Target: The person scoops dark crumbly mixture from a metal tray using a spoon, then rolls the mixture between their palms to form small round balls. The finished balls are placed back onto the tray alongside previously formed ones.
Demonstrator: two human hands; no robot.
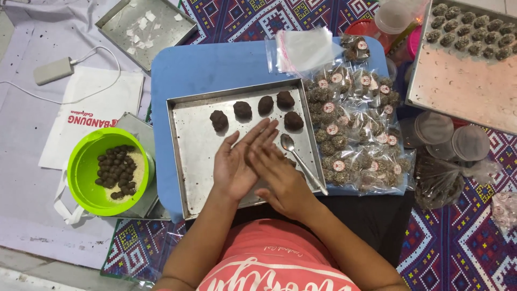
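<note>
Left hand (pixel 232 167) and right hand (pixel 280 175) press palm to palm over the metal tray (pixel 196 145), fingers (pixel 257 134) straight; whatever sits between is hidden. 5 dark dough lumps (pixel 242 109) lie far on the tray, a spoon (pixel 301 161) just right.

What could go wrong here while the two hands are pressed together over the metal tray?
The spoon lies on the tray's right edge, right beside the right hand; an elbow move might knock it off. The five dark balls sit just beyond the left hand and its fingers, so a forward reach might squash one. Whatever is between the palms is hidden.
</note>
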